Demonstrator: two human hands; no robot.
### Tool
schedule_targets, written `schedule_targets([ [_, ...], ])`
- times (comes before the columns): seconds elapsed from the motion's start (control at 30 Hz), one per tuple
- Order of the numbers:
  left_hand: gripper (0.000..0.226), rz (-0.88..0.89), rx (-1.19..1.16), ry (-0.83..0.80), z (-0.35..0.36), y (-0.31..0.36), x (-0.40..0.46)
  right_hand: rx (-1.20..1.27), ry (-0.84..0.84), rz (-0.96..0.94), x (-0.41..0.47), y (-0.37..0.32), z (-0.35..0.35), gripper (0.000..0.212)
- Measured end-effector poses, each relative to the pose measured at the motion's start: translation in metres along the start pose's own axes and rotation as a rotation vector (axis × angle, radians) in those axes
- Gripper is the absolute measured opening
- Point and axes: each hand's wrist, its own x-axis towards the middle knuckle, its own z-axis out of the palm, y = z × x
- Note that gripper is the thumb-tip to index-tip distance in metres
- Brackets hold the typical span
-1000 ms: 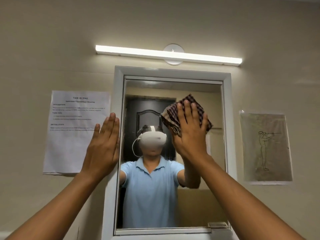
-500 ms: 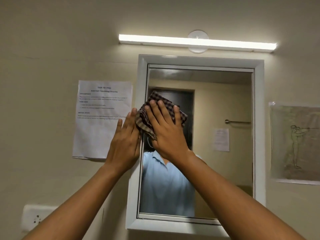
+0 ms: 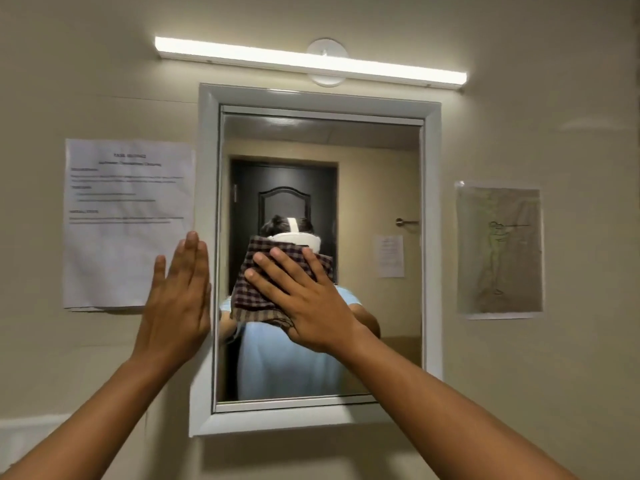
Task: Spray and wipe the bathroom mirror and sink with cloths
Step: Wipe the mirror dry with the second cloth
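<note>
A white-framed mirror [image 3: 377, 161] hangs on the beige wall in front of me. My right hand [image 3: 304, 303] lies flat with spread fingers on a dark checked cloth [image 3: 254, 292] and presses it against the lower middle of the glass. My left hand [image 3: 178, 299] rests flat, fingers straight and pointing up, on the wall and the mirror's left frame edge. The sink and any spray bottle are out of view.
A printed task sheet [image 3: 128, 202] is taped to the wall left of the mirror, partly under my left fingertips. A drawing in a plastic sleeve [image 3: 498, 251] hangs to the right. A lit tube lamp [image 3: 308, 60] runs above the frame.
My right hand has slid the cloth from the upper left of the glass down toward the lower middle. My left hand stays flat by the left frame edge. The view has shifted.
</note>
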Motion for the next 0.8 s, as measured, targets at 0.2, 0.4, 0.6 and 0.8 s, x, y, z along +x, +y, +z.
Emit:
schedule_targets([
  [0.2, 0.077, -0.006, 0.047, -0.011, 0.005, -0.001, -0.001, -0.008, 0.017, 0.215, -0.027, 0.051, -0.014, 0.072],
  [0.4, 0.076, -0.03, 0.017, 0.0, 0.007, 0.002, 0.0, 0.031, 0.091, 0.422, -0.053, 0.085, -0.018, 0.07],
  [0.6, 0.074, -0.041, 0.011, -0.003, 0.006, 0.004, 0.0, 0.055, 0.113, 0.608, -0.078, 0.076, -0.012, 0.08],
  [0.8, 0.073, -0.039, 0.0, -0.014, 0.003, 0.009, -0.002, 0.081, 0.099, 0.708, -0.121, 0.033, 0.01, 0.093],
])
